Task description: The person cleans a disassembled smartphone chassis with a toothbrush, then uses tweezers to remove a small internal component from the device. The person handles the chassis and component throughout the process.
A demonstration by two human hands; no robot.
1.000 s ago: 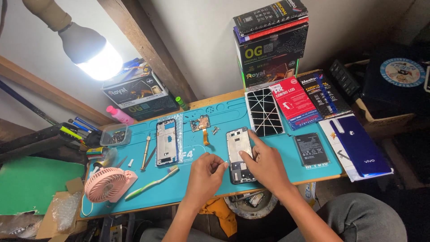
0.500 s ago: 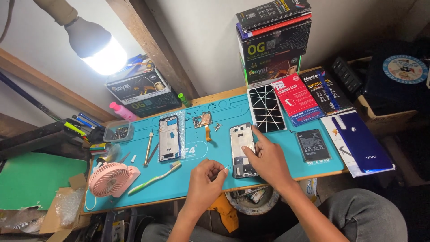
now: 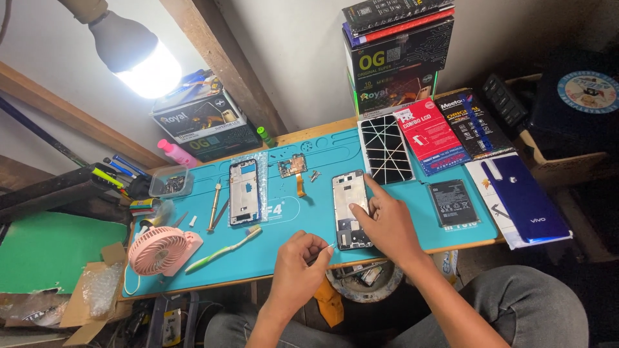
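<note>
Centrally on teal work mat (image 3: 290, 238) atop counter: opened phone body (image 3: 350, 209), upright lengthwise. Right hand (image 3: 387, 222) lies flat on its right edge, fingers spread, grip open, pinning it. Left hand (image 3: 298, 264) grip pinched together on thin tweezers (image 3: 324, 250), tip touching phone's lower end. Phone frame (image 3: 244, 191), green toothbrush (image 3: 224, 248), pink fan (image 3: 162, 250) lie further left; battery (image 3: 453, 202) right.
</note>
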